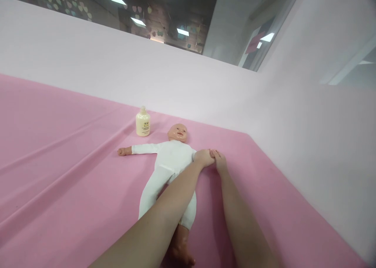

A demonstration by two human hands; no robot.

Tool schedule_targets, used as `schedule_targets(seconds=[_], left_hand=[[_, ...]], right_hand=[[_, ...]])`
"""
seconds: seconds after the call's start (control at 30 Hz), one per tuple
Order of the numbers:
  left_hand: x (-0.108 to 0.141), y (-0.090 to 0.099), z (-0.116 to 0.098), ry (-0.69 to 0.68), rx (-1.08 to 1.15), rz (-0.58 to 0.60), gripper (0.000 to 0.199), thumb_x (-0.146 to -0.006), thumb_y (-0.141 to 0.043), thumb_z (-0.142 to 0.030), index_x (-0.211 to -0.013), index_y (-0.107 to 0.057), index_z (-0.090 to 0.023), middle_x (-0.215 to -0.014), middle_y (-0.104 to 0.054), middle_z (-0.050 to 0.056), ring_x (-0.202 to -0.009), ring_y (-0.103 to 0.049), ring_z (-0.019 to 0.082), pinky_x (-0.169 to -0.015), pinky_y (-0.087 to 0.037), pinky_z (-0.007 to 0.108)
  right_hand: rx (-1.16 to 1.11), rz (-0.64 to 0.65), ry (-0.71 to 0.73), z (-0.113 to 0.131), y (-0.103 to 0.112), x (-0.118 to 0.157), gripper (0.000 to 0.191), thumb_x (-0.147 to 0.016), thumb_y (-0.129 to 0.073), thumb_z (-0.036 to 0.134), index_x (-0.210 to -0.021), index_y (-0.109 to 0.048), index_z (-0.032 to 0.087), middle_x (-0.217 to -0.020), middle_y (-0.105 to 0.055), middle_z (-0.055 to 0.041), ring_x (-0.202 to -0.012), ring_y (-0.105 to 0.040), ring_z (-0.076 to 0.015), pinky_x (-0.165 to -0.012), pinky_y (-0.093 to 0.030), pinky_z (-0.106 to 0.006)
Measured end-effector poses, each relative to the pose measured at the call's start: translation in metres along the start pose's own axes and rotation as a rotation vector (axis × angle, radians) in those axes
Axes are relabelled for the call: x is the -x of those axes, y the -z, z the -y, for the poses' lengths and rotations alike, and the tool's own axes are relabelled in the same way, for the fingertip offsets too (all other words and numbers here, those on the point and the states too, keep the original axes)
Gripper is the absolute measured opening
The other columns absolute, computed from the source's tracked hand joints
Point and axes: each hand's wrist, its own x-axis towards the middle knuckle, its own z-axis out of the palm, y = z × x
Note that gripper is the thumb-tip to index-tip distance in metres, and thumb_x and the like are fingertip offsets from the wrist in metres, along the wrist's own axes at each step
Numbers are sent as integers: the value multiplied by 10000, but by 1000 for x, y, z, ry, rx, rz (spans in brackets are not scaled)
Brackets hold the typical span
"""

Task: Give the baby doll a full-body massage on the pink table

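Note:
A baby doll (172, 156) in a white suit lies on its back with its head toward the wall. One of its arms is stretched out to the left. The other arm runs right, into my two hands. My left hand (204, 157) is closed around that arm near the wrist, covering most of the forearm. My right hand (220, 161) is closed at the doll's small hand (212, 153), its fingers over it and meeting my left hand. My left forearm crosses over the doll's legs and hides part of them.
A pale yellow bottle (143, 123) stands upright by the doll's head, to the left. Pink cloth (73, 174) with long folds covers the surface. White walls (188, 91) rise behind and at the right, with a window (164, 17) above.

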Motion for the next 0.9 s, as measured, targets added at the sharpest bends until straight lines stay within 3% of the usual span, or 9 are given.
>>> schedule_targets(seconds=[0.2, 0.5, 0.9], left_hand=[[1, 1, 2, -8, -4, -13, 481, -965, -306, -460, -1035, -729, -244, -1037, -745, 91, -1018, -692, 242, -849, -529, 314], [1, 0, 3, -7, -12, -24, 499, -970, -303, -492, -1034, -727, -238, -1017, -744, 102, -999, -699, 236, -820, -530, 297], [2, 2, 1, -18, -13, -5, 476, -962, -325, -474, -1028, -731, -236, -1030, -747, 103, -1012, -696, 236, -833, -526, 292]], right_hand=[[236, -99, 66, 1, 2, 5, 522, -854, -466, 621, -742, -711, 174, -722, -683, -54, -684, -563, -188, -645, -396, -270], [520, -219, 155, 6, 2, 13, 527, -939, -358, 572, -820, -720, 209, -760, -686, -68, -674, -523, -182, -629, -295, -267], [448, -192, 222, 5, 0, 11, 516, -946, -314, 569, -833, -647, 192, -826, -659, -82, -781, -542, -196, -739, -370, -286]])
